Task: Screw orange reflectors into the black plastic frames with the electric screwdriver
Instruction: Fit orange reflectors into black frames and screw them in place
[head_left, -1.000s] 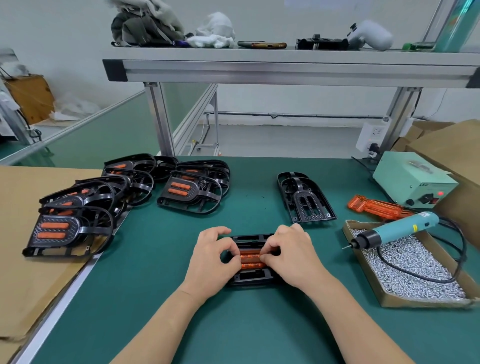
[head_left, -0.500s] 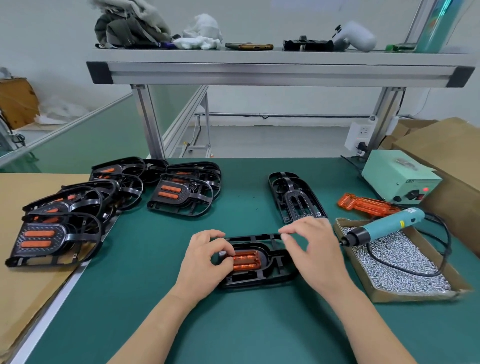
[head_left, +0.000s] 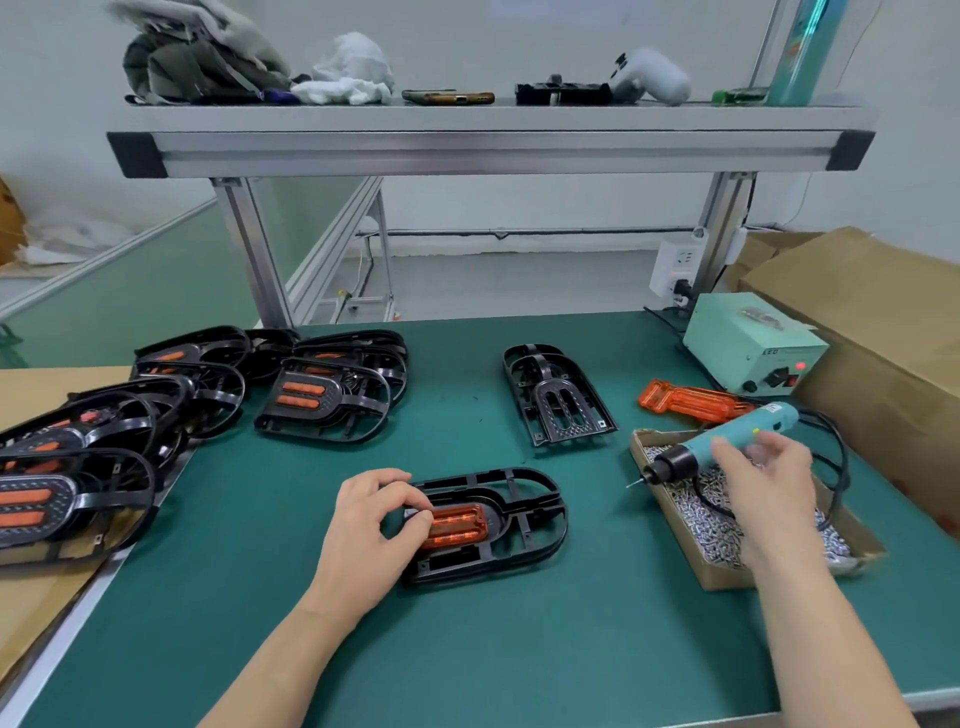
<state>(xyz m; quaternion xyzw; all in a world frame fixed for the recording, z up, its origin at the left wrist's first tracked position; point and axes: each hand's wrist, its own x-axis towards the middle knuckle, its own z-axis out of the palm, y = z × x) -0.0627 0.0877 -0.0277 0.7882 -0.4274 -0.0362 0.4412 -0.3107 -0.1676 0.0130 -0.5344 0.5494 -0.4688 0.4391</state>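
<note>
Head view, one camera.

- Frame (head_left: 557, 519): lies flat on the green table (head_left: 519, 654), near the front edge, long axis left to right.
- Reflector (head_left: 460, 525): seated in the left half of the frame, inside its inner bay.
- Left hand (head_left: 371, 527): fingers curled. Thumb and forefinger meet at the reflector's left end and pinch it there. The other fingers rest along the frame's upper left rim.
- Screwdriver (head_left: 769, 419): teal body with a black nose, bit pointing left. It lies tilted across the far end of the screw box (head_left: 727, 578). Its cable loops off to the right.
- Right hand (head_left: 771, 491): over the box, fingertips at the screwdriver's body. It is blurred, so I cannot tell whether the fingers close round the tool.
- Screws (head_left: 714, 532): fill the box.
- Empty frame (head_left: 560, 402): behind the worked frame, apart from it.
- Loose reflectors (head_left: 691, 402): orange, just behind the box.
- Power unit (head_left: 748, 345): pale green, at the far right corner, red lamp lit.
- Finished frames (head_left: 322, 400): piled at far left, orange inserts showing, some on cardboard.
- Shelf (head_left: 467, 148): above, carrying cloth, a phone and small items.
</note>
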